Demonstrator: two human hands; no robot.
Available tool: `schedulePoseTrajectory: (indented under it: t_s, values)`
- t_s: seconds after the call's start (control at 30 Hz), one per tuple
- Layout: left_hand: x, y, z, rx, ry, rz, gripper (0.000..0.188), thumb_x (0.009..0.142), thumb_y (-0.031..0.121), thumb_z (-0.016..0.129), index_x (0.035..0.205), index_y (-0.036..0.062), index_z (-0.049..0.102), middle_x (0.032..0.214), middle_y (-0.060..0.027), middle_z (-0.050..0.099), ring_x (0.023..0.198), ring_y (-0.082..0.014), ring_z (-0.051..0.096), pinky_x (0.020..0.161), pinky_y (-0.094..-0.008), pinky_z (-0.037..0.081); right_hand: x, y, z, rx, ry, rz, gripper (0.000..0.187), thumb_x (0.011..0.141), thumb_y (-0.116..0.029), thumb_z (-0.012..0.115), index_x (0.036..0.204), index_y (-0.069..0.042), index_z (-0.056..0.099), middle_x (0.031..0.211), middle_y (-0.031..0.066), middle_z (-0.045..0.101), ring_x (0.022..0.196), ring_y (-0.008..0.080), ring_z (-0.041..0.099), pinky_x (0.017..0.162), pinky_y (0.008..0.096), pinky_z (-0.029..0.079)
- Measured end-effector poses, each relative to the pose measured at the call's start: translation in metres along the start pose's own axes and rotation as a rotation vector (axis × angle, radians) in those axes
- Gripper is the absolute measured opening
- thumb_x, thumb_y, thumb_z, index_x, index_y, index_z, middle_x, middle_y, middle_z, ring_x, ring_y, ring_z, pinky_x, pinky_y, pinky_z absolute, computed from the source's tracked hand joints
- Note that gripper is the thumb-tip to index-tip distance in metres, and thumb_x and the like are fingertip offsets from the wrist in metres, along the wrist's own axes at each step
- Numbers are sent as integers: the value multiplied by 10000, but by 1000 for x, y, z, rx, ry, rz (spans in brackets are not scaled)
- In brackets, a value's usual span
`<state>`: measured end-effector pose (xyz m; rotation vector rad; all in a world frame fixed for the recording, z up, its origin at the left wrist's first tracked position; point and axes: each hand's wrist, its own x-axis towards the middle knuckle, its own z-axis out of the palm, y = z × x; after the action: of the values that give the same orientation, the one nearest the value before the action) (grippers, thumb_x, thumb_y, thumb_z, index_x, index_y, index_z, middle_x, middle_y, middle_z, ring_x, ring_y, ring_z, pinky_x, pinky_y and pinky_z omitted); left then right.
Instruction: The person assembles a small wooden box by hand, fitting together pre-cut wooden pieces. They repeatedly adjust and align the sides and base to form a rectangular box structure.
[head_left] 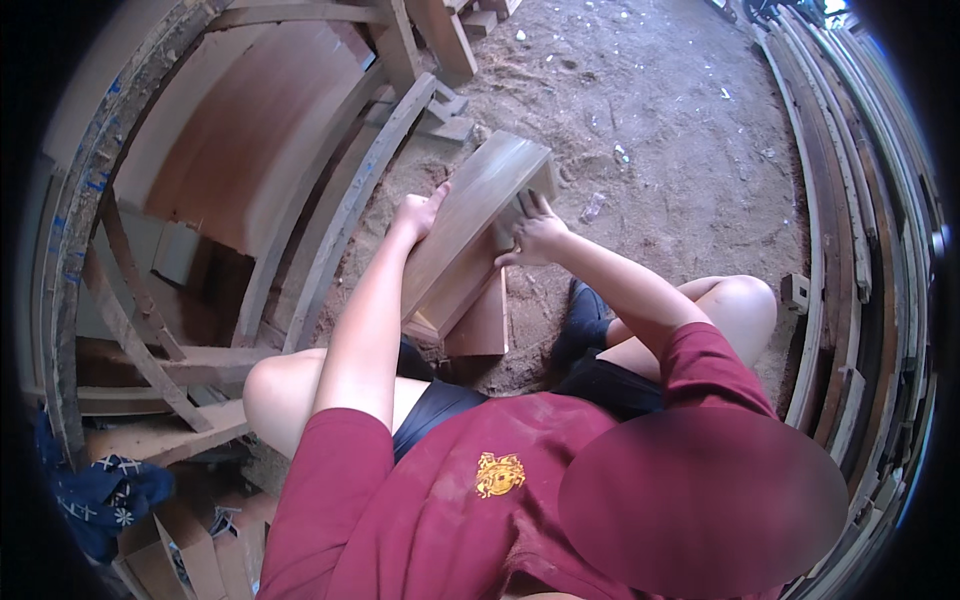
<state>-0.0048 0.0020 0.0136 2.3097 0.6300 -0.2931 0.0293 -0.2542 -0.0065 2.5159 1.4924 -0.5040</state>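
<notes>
At far left, a weathered wooden frame (85,200) dabbed with blue marks curves along the rim of the view, a reddish-brown panel (215,150) showing behind it, while a dark blue patterned cloth (110,490) lies below, beside an open cardboard carton (185,545). A long wooden beam (362,205) slants up between that frame and the sandy ground. Near the center, the person's left hand (422,212) rests along the left edge of a long wooden box (468,222), thumb extended over the edge; the other fingers are mostly hidden, and how tightly they curl cannot be told. The box sits tilted in front of the person, between the two bent knees and above the ground, its far end pointing away and its open side facing right. A reddish-brown board (480,335) shows beneath its near end. The right hand (537,232) reaches into the open side, fingers spread wide against the wood and thumb held apart. Below, the person wears a maroon shirt (430,490) with a yellow emblem (498,475), and a dark shoe (585,325) rests on the sandy ground (680,150). A small wooden block (795,292) stands beside long boards (835,180) stacked at far right.
</notes>
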Motion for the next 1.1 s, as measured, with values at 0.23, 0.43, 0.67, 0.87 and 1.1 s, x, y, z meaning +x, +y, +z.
schedulePoseTrajectory:
  t_s: [0.23, 0.43, 0.67, 0.87, 1.1]
  values:
    - [-3, 0, 1, -67, 47, 60, 909, 812, 770, 460, 815, -114, 673, 811, -274, 677, 844, -291, 685, 773, -401, 488, -9, -76, 24, -14, 305, -350, 1220, 555, -871, 578, 1458, -82, 352, 1519, 136, 309, 1425, 349, 212, 1141, 613, 27]
    - [-8, 3, 5, -43, 80, 74, 894, 827, 755, 457, 808, -111, 675, 794, -273, 673, 839, -290, 684, 757, -406, 485, 1, -81, 18, 159, 203, -441, 1124, 661, -849, 519, 1469, -91, 332, 1523, 90, 327, 1434, 345, 211, 1141, 608, 78]
    - [-8, 8, 10, -42, 100, 82, 838, 838, 729, 480, 712, -79, 664, 716, -219, 666, 737, -254, 661, 702, -404, 479, 6, -1, 5, 61, 165, 3, 1147, 643, -872, 490, 1440, -54, 379, 1489, 192, 347, 1404, 380, 253, 1137, 596, 25]
    - [-9, 12, 8, -20, 93, 54, 782, 841, 694, 521, 686, -58, 668, 677, -208, 656, 668, -273, 649, 676, -411, 485, 6, -120, 42, 197, 231, -467, 1290, 468, -866, 639, 1455, -86, 355, 1530, 144, 278, 1431, 373, 181, 1135, 612, 83]
    - [-11, -12, 11, 12, 148, 64, 855, 827, 751, 474, 619, -66, 615, 654, -198, 640, 679, -229, 641, 651, -411, 469, 1, -61, -30, -7, 17, -169, 1197, 450, -735, 772, 1424, -135, 420, 1431, 147, 433, 1365, 365, 328, 1124, 603, 166]
